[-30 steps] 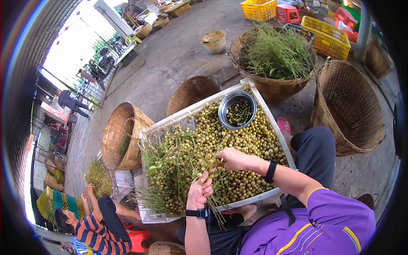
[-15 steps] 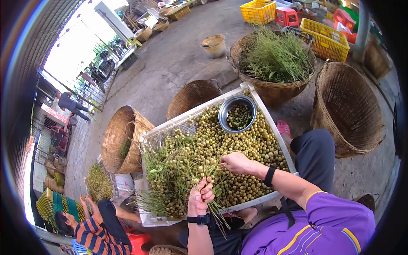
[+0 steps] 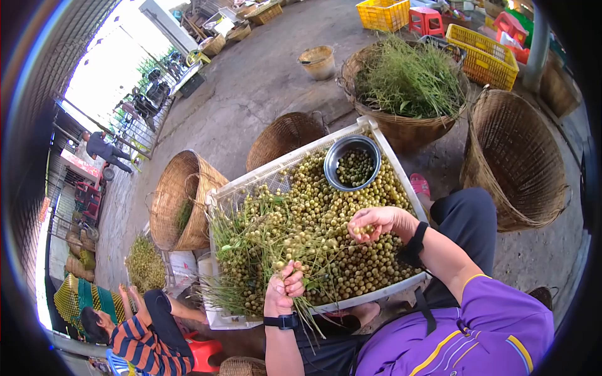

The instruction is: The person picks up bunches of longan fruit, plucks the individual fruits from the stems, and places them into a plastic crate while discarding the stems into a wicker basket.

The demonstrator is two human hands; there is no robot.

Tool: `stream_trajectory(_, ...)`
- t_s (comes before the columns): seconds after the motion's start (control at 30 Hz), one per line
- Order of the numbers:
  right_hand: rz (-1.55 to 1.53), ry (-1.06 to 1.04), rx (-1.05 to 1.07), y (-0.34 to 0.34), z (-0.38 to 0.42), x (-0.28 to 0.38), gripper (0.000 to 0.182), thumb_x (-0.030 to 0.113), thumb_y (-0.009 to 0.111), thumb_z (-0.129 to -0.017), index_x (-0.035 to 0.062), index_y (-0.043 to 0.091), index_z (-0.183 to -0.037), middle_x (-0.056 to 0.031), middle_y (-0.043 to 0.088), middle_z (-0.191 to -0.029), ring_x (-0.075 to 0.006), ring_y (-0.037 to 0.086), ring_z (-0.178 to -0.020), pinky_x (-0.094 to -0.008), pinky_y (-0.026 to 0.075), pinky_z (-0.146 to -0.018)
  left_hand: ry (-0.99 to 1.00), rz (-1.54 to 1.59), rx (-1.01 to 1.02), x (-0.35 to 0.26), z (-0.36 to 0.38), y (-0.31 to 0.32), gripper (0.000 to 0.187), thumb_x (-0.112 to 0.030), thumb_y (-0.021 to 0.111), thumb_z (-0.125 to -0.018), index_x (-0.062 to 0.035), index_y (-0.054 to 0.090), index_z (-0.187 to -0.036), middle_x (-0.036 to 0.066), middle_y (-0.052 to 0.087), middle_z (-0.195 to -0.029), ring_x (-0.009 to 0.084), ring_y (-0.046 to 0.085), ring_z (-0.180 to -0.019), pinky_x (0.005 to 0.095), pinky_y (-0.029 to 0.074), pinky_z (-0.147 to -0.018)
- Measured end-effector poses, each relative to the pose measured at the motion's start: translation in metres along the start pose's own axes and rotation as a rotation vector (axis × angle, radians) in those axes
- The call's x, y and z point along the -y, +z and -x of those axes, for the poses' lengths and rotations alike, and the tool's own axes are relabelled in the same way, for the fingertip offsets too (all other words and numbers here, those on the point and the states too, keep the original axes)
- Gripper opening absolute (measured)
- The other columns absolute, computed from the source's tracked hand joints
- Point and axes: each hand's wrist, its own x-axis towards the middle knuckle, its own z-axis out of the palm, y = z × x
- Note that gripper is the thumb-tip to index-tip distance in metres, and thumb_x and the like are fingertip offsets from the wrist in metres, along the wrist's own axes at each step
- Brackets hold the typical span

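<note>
My left hand (image 3: 285, 289) is closed round a bunch of thin green stems (image 3: 305, 311), low over the front of a white plastic crate (image 3: 394, 150). Fruited twigs (image 3: 251, 241) spread beyond it across the crate's left side. Above the loose fruit, my right hand (image 3: 373, 224) has its fingers curled round small yellowish round fruits, partly hidden by the fingers. Loose yellow-brown round fruits (image 3: 370, 269) fill the crate's middle and right. A grey metal bowl (image 3: 331, 172) rests on them near the far corner, with smaller, greener fruits (image 3: 355, 168) inside.
Wicker baskets stand round the crate: one heaped with green stems (image 3: 407, 78), a tall one (image 3: 517, 156) at right, two others (image 3: 172, 200) (image 3: 282, 141) beyond. A seated person in a striped shirt (image 3: 147, 338) works at lower left beside a fruit pile (image 3: 145, 263).
My right hand has moved right, away from the stems, with its fingers now curled round fruits. My left hand has shifted slightly left, still gripping the bunch.
</note>
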Motion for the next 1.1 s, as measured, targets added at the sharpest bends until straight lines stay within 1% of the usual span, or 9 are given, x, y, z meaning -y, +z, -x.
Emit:
stream_trajectory(0.17,0.085,0.03,-0.203,0.035,-0.015,-0.006,0.031,0.027,0.053,-0.089,0.0038,0.056,-0.11,-0.0013,0.057,-0.077,-0.0008,0.041,-0.045,-0.0109,0.023,-0.032,0.072,0.066,0.044,0.001,0.002,0.007,0.017,-0.023,0.04,-0.096,-0.0081,0.046,-0.092,-0.007,0.03,-0.052,0.0042,0.026,-0.038,0.021,0.023,-0.038)
stream_trajectory(0.23,0.098,0.05,-0.157,0.048,-0.034,-0.016,0.036,0.032,0.053,-0.09,0.0067,0.054,-0.116,0.0001,0.057,-0.079,-0.0006,0.041,-0.046,-0.0111,0.023,-0.032,0.072,0.075,0.073,0.007,-0.002,0.014,0.017,-0.024,0.037,-0.097,-0.0104,0.046,-0.091,-0.008,0.028,-0.052,0.0043,0.023,-0.038,0.0206,0.022,-0.038)
stream_trajectory(0.5,0.099,-0.177,-0.469,0.075,-0.066,-0.043,0.038,0.035,0.056,-0.088,0.0053,0.051,-0.112,0.0022,0.057,-0.082,-0.003,0.047,-0.055,-0.0136,0.031,-0.038,-0.034,0.173,0.229,0.034,-0.015,0.023,0.018,-0.024,0.036,-0.097,-0.0079,0.044,-0.094,-0.007,0.028,-0.053,0.0044,0.026,-0.039,0.0202,0.024,-0.037)
stream_trajectory(0.63,0.158,-0.171,-0.424,0.073,-0.065,-0.035,0.025,0.021,0.058,-0.089,0.01,0.049,-0.11,0.0003,0.06,-0.08,-0.0042,0.05,-0.057,-0.0156,0.031,-0.04,-0.003,0.223,0.275,0.04,-0.022,0.01,0.018,-0.023,0.037,-0.097,-0.0073,0.044,-0.092,-0.007,0.028,-0.054,0.0046,0.026,-0.04,0.0203,0.024,-0.038)
stream_trajectory(0.83,0.282,-0.159,-0.467,0.063,-0.059,-0.028,0.016,0.02,0.059,-0.088,0.0071,0.057,-0.097,-0.0001,0.064,-0.084,-0.0037,0.053,-0.056,-0.0162,0.037,-0.043,-0.04,0.329,0.338,0.045,-0.034,0.01,0.026,-0.028,0.035,-0.098,-0.0069,0.046,-0.088,-0.006,0.029,-0.054,0.005,0.027,-0.04,0.0202,0.024,-0.038)
stream_trajectory(0.9,0.303,-0.175,-0.51,0.062,-0.054,-0.024,0.016,0.022,0.06,-0.086,0.0068,0.06,-0.091,0.0023,0.061,-0.074,-0.0032,0.05,-0.051,-0.0162,0.034,-0.041,-0.035,0.329,0.316,0.044,-0.032,0.01,0.027,-0.03,0.035,-0.098,-0.0067,0.047,-0.089,-0.007,0.029,-0.052,0.005,0.027,-0.038,0.0201,0.024,-0.037)
stream_trajectory(0.97,0.201,-0.121,-0.452,0.05,-0.049,-0.023,0.02,0.023,0.059,-0.087,0.005,0.06,-0.095,0.0019,0.061,-0.077,-0.0029,0.049,-0.052,-0.0153,0.033,-0.039,0.024,0.298,0.241,0.043,-0.027,0.012,0.026,-0.029,0.035,-0.098,-0.007,0.047,-0.091,-0.007,0.028,-0.051,0.0047,0.026,-0.037,0.02,0.025,-0.037)
stream_trajectory(1.03,-0.118,-0.153,-0.41,0.041,-0.04,-0.022,0.023,0.023,0.058,-0.087,0.0034,0.059,-0.1,0.0009,0.061,-0.079,-0.0026,0.048,-0.052,-0.0143,0.032,-0.037,0.05,0.292,0.285,0.041,-0.025,0.009,0.023,-0.026,0.034,-0.098,-0.0079,0.047,-0.092,-0.007,0.028,-0.05,0.0042,0.027,-0.037,0.0199,0.025,-0.036)
stream_trajectory(1.1,-0.189,-0.148,-0.365,0.043,-0.038,-0.02,0.025,0.019,0.056,-0.087,0.0023,0.058,-0.105,-0.0004,0.06,-0.081,-0.0024,0.049,-0.052,-0.0137,0.032,-0.036,0.061,0.306,0.322,0.039,-0.023,0.01,0.023,-0.026,0.034,-0.098,-0.0082,0.047,-0.091,-0.007,0.029,-0.05,0.0042,0.027,-0.037,0.0197,0.025,-0.036)
